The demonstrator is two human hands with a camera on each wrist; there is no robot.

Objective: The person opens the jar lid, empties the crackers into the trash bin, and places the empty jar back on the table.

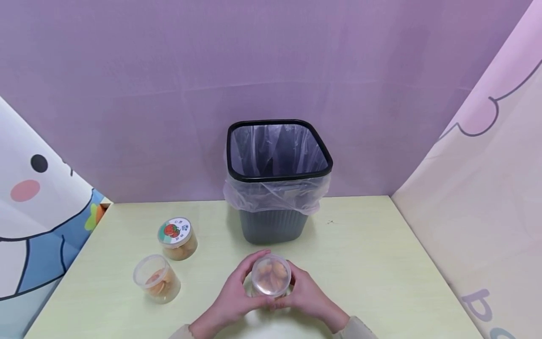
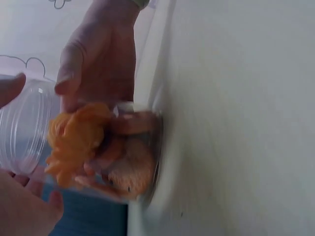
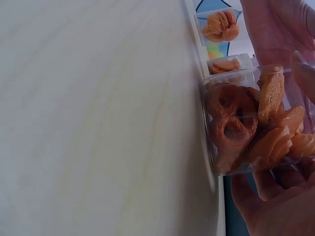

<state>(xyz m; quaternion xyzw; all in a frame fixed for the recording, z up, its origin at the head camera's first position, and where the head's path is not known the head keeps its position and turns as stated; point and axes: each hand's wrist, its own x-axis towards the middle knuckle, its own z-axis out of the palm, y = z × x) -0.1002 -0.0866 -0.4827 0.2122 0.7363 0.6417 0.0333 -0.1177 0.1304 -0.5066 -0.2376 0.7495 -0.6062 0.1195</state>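
My left hand point(image 1: 235, 293) and right hand point(image 1: 310, 294) grip a clear plastic jar point(image 1: 271, 278) from both sides, fingers curved around its wall. The jar is upright at the table's near middle. Orange and brown twisted cookies point(image 3: 234, 123) fill much of it in the right wrist view. Whether a clear lid covers its top I cannot tell. Left of my hands is a second clear jar point(image 1: 158, 280), its top apparently uncovered, with cookies low inside. Behind that one, a third jar point(image 1: 179, 240) wears a lid with a tomato picture.
A dark bin point(image 1: 273, 226) with a black rim and a pale plastic liner point(image 1: 277, 195) stands at the table's back, straight beyond my hands. A purple cloth wall point(image 1: 169, 117) rises behind it. Printed panels close in the left and right sides of the pale table point(image 1: 372, 263).
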